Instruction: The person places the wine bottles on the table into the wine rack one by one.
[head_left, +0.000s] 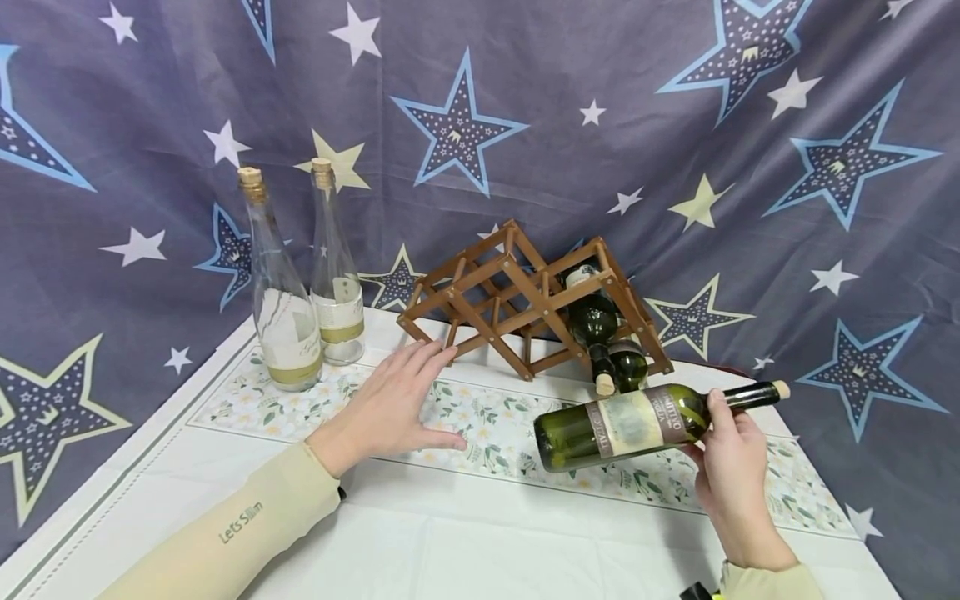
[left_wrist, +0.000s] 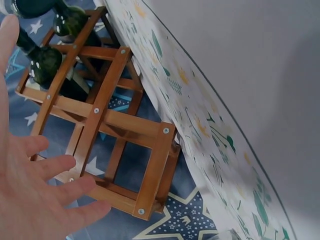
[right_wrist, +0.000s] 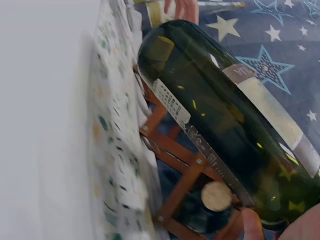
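Note:
My right hand (head_left: 731,471) grips a green wine bottle (head_left: 637,427) around its shoulder and neck. The bottle lies nearly level above the table, its base to the left and its corked neck to the right. My left hand (head_left: 397,404), fingers spread and holding nothing, is in front of the left end of a wooden wine rack (head_left: 491,339). In the rack's right part lie a dark green bottle (head_left: 594,321), cork toward me, and another green bottle (head_left: 628,367) lower down. The right wrist view shows the held bottle's base and labels (right_wrist: 270,110) up close.
Two clear corked bottles, a nearer one (head_left: 288,342) and a farther one (head_left: 339,312), stand upright left of the rack. A floral runner (head_left: 495,433) crosses the white table (head_left: 480,542). Behind hangs a grey star-patterned cloth (head_left: 555,150).

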